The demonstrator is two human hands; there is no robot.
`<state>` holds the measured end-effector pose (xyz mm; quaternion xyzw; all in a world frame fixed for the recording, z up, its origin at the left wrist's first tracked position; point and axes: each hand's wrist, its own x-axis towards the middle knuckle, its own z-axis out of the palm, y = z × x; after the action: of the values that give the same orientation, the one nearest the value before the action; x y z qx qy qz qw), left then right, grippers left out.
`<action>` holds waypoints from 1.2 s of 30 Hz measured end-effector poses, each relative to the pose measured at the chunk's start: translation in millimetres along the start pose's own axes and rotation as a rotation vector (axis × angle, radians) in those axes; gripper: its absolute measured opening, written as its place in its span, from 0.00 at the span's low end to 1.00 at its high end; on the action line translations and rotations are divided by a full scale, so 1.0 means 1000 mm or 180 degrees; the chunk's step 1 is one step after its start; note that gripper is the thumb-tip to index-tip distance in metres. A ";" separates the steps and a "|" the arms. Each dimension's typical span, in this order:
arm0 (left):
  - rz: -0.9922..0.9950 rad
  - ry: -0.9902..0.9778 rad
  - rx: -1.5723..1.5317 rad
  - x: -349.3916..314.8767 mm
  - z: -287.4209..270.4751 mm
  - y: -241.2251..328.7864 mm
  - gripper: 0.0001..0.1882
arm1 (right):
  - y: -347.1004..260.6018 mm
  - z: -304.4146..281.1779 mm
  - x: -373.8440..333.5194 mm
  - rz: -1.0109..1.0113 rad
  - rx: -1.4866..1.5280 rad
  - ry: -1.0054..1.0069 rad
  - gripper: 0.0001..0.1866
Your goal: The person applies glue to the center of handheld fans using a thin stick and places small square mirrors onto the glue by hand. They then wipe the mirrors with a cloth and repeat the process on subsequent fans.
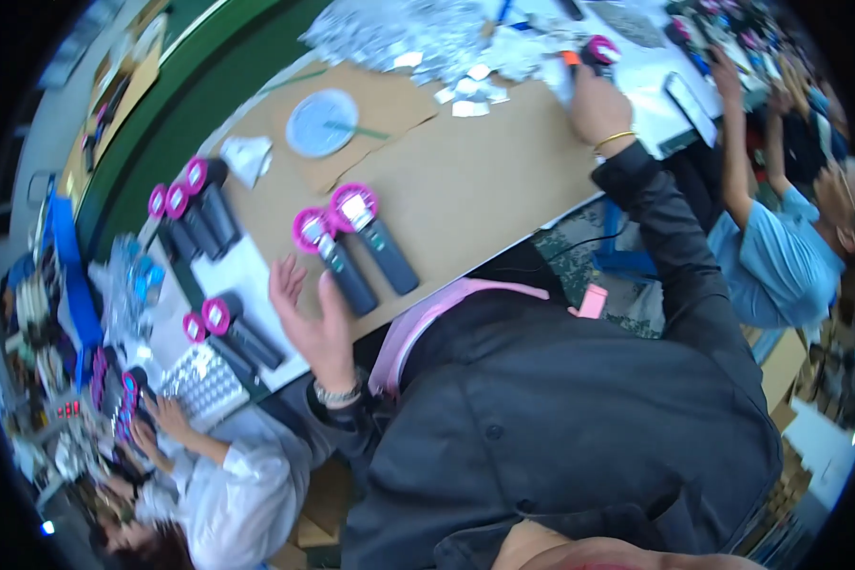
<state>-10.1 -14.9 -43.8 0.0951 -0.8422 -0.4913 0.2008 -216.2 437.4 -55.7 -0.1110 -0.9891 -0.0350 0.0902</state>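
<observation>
Two pink-ringed gadgets (pixel 383 249) lie on the counter (pixel 503 171), handles personward, presumably for easy pickup, beside the wide-spread left hand (pixel 315 318); I cannot tell whether the right hand (pixel 600 109) grips anything.

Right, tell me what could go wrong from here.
The open left grip might nudge the nearest fan, whose handle points toward the table edge; it could slide off. The loose white bits look easy to scatter if the right grip sweeps back across them.
</observation>
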 end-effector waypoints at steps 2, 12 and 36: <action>-0.0017 -0.0102 0.0075 0.002 0.009 0.003 0.40 | 0.010 -0.002 0.009 -0.0220 0.0082 -0.0128 0.14; -0.0420 -0.0145 0.0495 0.004 0.019 0.023 0.52 | 0.047 -0.043 -0.001 -0.0164 0.2281 -0.0093 0.22; 0.0007 -0.0480 0.1147 0.016 -0.048 -0.013 0.58 | -0.122 -0.106 -0.125 -0.1594 0.4715 -0.1912 0.23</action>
<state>-3.8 -64.8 -30.0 0.0916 -0.9293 -0.3381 0.1173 -105.6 282.5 18.9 0.1953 -0.7337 0.6360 -0.1380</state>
